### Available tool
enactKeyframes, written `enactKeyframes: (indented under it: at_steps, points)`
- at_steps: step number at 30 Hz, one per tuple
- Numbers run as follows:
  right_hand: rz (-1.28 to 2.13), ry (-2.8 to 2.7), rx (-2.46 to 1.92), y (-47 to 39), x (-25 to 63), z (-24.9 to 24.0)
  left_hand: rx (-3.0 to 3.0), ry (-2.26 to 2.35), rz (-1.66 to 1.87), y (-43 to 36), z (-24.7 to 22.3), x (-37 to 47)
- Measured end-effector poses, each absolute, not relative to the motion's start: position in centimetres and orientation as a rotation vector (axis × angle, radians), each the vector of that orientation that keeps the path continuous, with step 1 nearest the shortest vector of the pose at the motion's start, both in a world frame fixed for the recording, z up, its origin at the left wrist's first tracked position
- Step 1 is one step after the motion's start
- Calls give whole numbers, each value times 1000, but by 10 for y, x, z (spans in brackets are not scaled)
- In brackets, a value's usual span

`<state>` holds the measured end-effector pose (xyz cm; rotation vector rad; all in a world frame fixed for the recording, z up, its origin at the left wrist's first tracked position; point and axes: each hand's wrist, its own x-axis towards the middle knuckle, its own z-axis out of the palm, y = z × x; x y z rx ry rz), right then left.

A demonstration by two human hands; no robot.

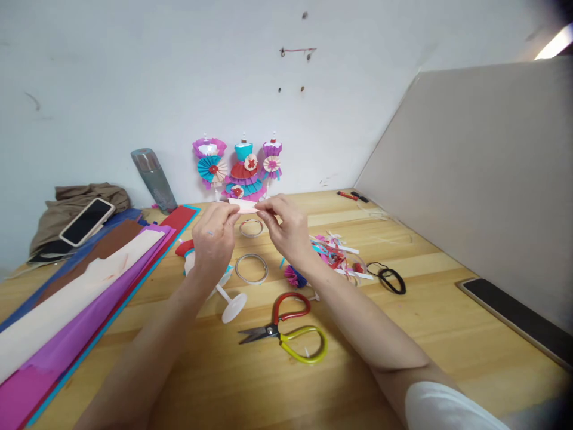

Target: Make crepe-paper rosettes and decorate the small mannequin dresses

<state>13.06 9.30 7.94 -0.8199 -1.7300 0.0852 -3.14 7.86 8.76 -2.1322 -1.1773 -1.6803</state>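
Between my two hands, above the middle of the table, a small strip of pale pink paper (244,206) is stretched. My left hand (215,234) pinches its left end and my right hand (286,230) pinches its right end. Below the paper lie two thin metal rings, a smaller one (251,236) behind a larger one (237,270). Partly hidden by my left hand, a small dress form with a white round base (234,307) lies on its side. Scissors (271,330) with one red and one yellow handle rest open nearer to me.
Three decorated paper dress forms (244,173) stand against the wall. Colored paper sheets (85,286) and a phone (87,221) on brown cloth lie left, near a tilted bottle (153,180). Paper scraps (338,254), a black hair tie (392,280) and a dark flat device (519,316) lie right.
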Motion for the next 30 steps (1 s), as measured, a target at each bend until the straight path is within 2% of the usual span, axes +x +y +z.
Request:
enactKeyframes:
  at_steps: [6,15,22,26,30]
  points:
    - [161,-1726,-890,92,128,76,-2107,-1236,-1661,82,82,-30]
    - [706,-1477,-845,93,124,75,-2156,-1460,-1832,82,81,-29]
    - [671,-1474,-823,97,127,72,-2264,-1722,-2167,81,89,-27]
    - [608,-1477,-833,99,127,71,-2177,-1823,-2449,81,92,-25]
    - [584,-1464,-833,99,127,70,-2101,-1831,-2588,81,94,-23]
